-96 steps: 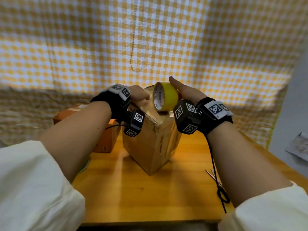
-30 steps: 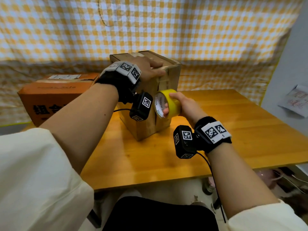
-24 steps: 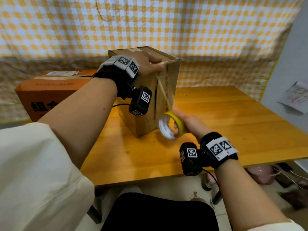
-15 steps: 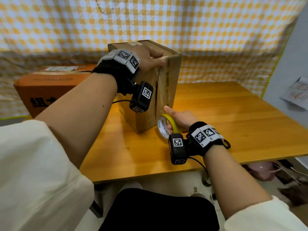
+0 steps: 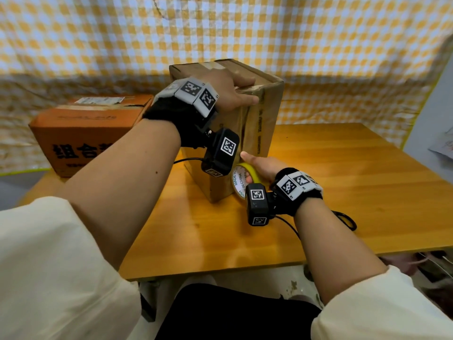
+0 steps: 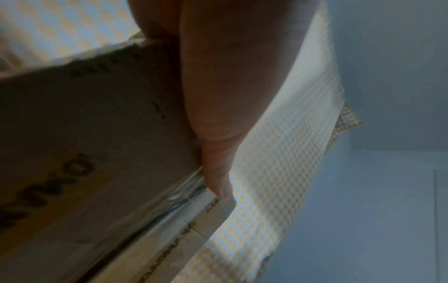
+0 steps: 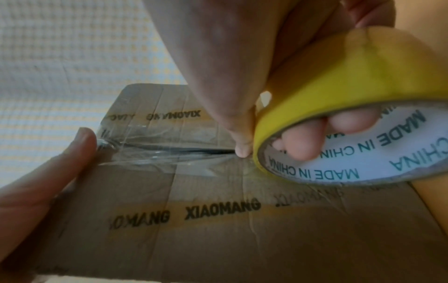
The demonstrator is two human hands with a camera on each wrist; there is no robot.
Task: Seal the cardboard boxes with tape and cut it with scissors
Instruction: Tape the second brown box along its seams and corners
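A tall brown cardboard box (image 5: 267,119) stands upright on the wooden table (image 5: 355,192). My left hand (image 5: 230,94) lies over its top front edge, fingers straight, pressing the tape end there. My right hand (image 5: 263,168) grips the yellow tape roll (image 5: 241,179) low against the box's front face. In the right wrist view, fingers (image 7: 303,141) pass through the roll (image 7: 351,114) while the thumb (image 7: 240,149) presses clear tape (image 7: 169,155) over the flap seam. A left finger (image 7: 60,162) holds the far edge. No scissors are in view.
An orange cardboard box (image 5: 85,133) with black print sits at the table's back left. A yellow checked cloth (image 5: 318,45) hangs close behind. Bare tabletop lies to the right and in front. The table's front edge is near my lap.
My right hand drew the roll from the box top down its front face to near the table, laying tape along the seam. The left hand kept pressing on the top edge.
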